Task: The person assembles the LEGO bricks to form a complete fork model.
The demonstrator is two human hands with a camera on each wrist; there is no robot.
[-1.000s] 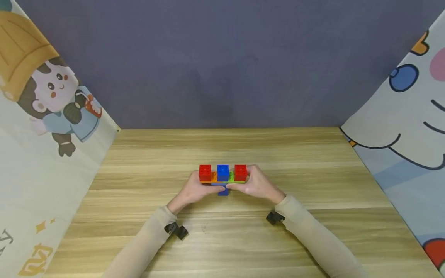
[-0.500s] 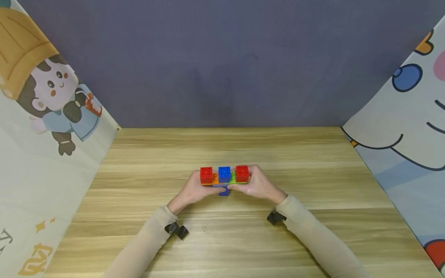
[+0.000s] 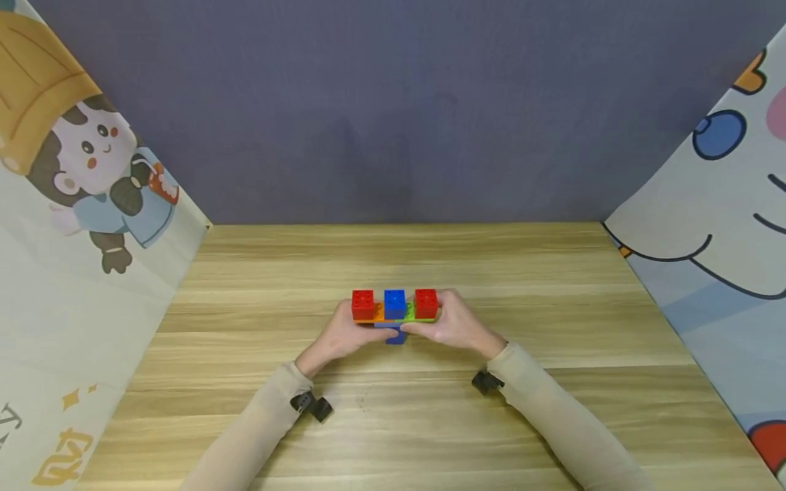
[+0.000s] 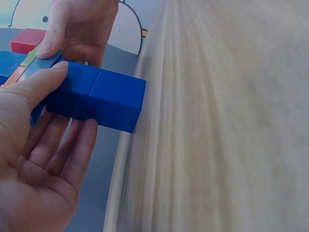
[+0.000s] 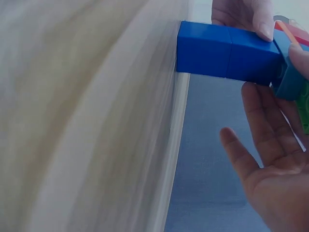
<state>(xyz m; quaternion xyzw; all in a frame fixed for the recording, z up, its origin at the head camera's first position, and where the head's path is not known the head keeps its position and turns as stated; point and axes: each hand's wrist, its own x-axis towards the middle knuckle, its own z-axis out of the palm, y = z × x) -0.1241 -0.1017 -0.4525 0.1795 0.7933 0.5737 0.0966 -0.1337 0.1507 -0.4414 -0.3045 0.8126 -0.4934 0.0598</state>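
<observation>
Both hands hold one building-block structure between them at the middle of the table. Its top carries a red brick [image 3: 363, 304], a blue brick [image 3: 395, 304] and another red brick [image 3: 426, 303], spaced in a row. Below them lie an orange plate [image 3: 379, 314] and a green plate [image 3: 409, 314], then a blue plate [image 5: 288, 79]. Two blue bricks [image 4: 94, 94] form an upright column underneath, its foot right at the tabletop. My left hand [image 3: 346, 334] grips the left side, thumb at the front near the column. From the right, my right hand [image 3: 451, 324] grips it likewise, thumb on the blue plate.
The wood-grain table [image 3: 393, 423] stretches around the hands on all sides. Behind it rises a dark grey-blue panel [image 3: 393, 116]. Cartoon-printed panels, left [image 3: 55, 327] and right [image 3: 706, 204], border the sides. Small black devices [image 3: 312, 406] sit at the wrists.
</observation>
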